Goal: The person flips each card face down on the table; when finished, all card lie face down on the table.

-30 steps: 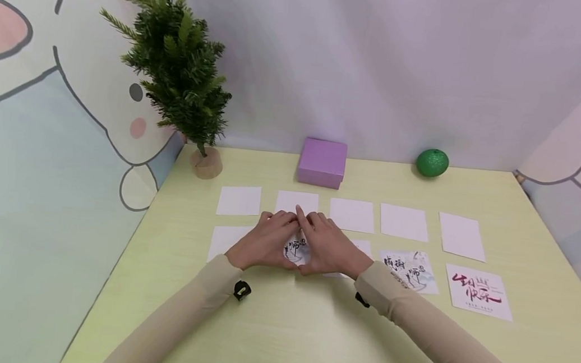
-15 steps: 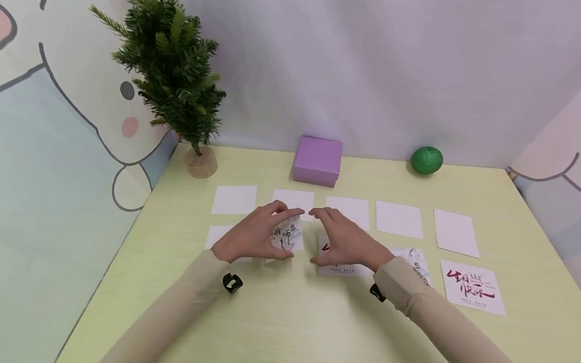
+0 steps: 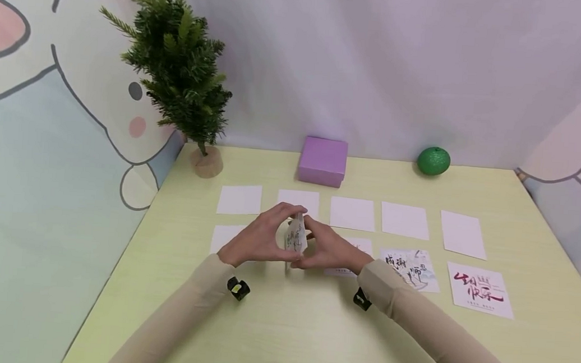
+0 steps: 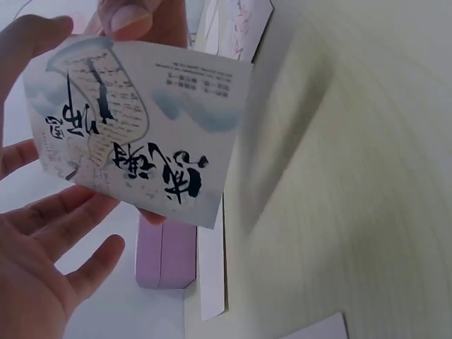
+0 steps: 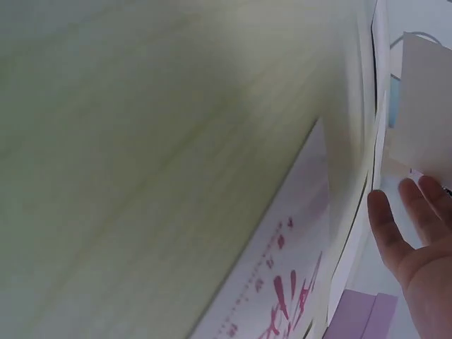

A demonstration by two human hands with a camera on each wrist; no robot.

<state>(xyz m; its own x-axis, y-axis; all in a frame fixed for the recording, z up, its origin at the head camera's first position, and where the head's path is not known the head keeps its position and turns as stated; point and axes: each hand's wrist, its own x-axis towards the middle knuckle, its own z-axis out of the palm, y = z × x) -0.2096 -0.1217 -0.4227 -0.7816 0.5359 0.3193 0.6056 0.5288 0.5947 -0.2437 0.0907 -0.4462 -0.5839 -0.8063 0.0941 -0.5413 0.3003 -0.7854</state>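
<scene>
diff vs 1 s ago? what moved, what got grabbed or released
The calligraphy card, flat on the table under both hands a second ago, is now lifted and stands on edge between them. The left hand pinches it; the right hand, which drew aside half a second ago, is back against it. The other cards, purple box, green ball and small tree stayed put.

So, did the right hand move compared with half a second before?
Yes. The right hand went left, off the red-lettered card, and now meets the left hand at the raised card, below the purple box.
</scene>
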